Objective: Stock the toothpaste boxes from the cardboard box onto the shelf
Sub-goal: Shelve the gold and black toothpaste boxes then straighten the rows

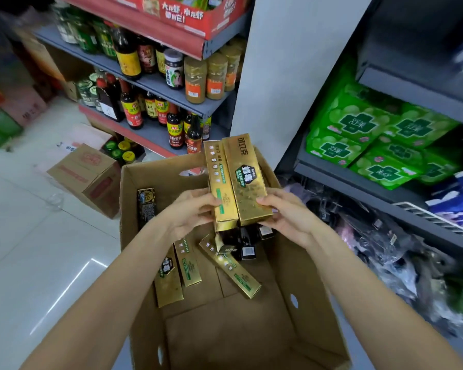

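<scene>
Hands over the carton [134, 198]: left hand [190, 212] and right hand [286, 214] press fingers against opposite sides of two gold boxes [235, 182], squaring them as one bundle. Loose boxes [229, 265] lie along the carton's far edge; the shelf [358, 180] stands right.

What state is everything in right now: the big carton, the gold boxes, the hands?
cardboard box: open on top, partly emptied.
held toothpaste boxes: two gold ones side by side, raised above the carton.
loose toothpaste boxes: lying scattered on the carton floor.
left hand: gripping the held pair.
right hand: gripping the held pair.
small carton: closed, on the floor.
</scene>
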{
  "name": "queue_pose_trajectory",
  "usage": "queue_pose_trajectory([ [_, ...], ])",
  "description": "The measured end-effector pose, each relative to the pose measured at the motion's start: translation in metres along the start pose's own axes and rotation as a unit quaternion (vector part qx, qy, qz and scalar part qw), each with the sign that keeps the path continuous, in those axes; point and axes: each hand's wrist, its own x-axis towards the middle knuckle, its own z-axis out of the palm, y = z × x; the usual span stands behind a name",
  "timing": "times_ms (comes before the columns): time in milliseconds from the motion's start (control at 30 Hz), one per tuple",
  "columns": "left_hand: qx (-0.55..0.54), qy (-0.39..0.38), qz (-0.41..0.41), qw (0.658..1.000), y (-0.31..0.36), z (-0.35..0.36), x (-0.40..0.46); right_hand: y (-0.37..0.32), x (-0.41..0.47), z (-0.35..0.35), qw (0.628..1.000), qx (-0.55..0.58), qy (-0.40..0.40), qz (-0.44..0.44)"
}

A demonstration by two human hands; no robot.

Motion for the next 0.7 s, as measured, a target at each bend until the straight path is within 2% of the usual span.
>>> queue_pose_trajectory([
  [133,0.034,-0.053,0.057,0.996,0.03,0.056,-0.002,-0.033,-0.026,-0.03,0.998,0.063,-0.008,-0.03],
  [267,0.098,-0.041,0.078,0.991,0.05,0.129,0.011,-0.067,-0.058,-0.078,0.995,0.072,0.026,-0.067],
  [300,0.112,-0.025,0.088,0.989,0.054,0.15,0.014,-0.075,-0.065,-0.094,0.993,0.058,0.05,-0.087],
  [367,0.137,0.021,0.107,0.985,0.063,0.198,0.017,-0.088,-0.08,-0.129,0.981,-0.053,0.108,-0.154],
  [467,0.094,0.067,0.152,0.982,0.075,0.273,0.025,-0.114,-0.106,-0.182,0.929,-0.213,0.125,-0.278],
  [567,0.061,0.081,0.177,0.979,0.089,0.343,0.038,-0.142,-0.129,-0.234,0.847,-0.366,0.16,-0.35],
  [700,0.038,0.079,0.208,0.974,0.107,0.414,0.043,-0.175,-0.159,-0.285,0.798,-0.407,0.207,-0.393],
])
